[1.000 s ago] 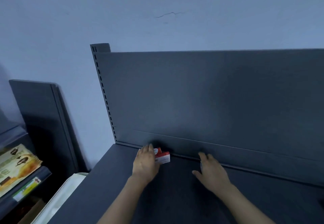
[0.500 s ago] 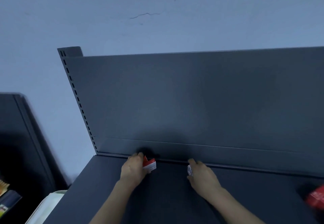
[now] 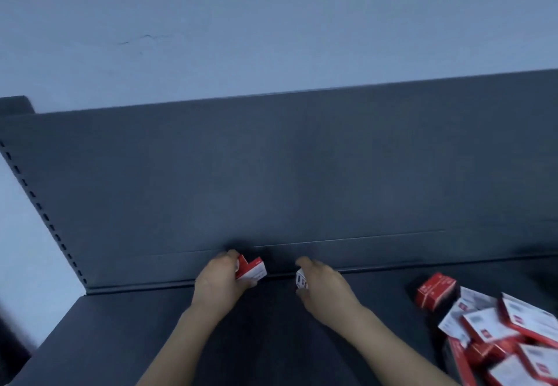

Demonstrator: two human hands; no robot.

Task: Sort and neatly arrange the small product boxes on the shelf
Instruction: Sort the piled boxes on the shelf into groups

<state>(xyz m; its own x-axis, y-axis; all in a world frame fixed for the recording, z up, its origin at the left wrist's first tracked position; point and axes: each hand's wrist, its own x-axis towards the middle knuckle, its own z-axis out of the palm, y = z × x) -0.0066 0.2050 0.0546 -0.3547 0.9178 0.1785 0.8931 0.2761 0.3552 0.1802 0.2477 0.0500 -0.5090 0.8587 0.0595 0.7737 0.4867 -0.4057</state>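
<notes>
Dark shelf [image 3: 120, 340] work looks barely begun: left hand [image 3: 223, 280] grips a box [image 3: 252, 269] by the back panel [image 3: 271, 174], right hand [image 3: 326, 286] pinches a second box [image 3: 302, 278], and the pile [image 3: 498, 331] well right of the fingers lies unsorted.

Matt dark-grey metal shelf [image 3: 126, 325] under my arms; the small red-and-white cardboard boxes [image 3: 495, 322] at its right edge look smooth.

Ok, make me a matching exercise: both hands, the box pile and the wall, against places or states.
1. left hand
2. right hand
3. pile of boxes
4. wall

A. jumbled at the shelf's right end
B. grips a red-and-white box by the back panel
C. pale, with a thin crack
D. grips a small box, white end showing

Pairs: 1-B, 2-D, 3-A, 4-C
</notes>
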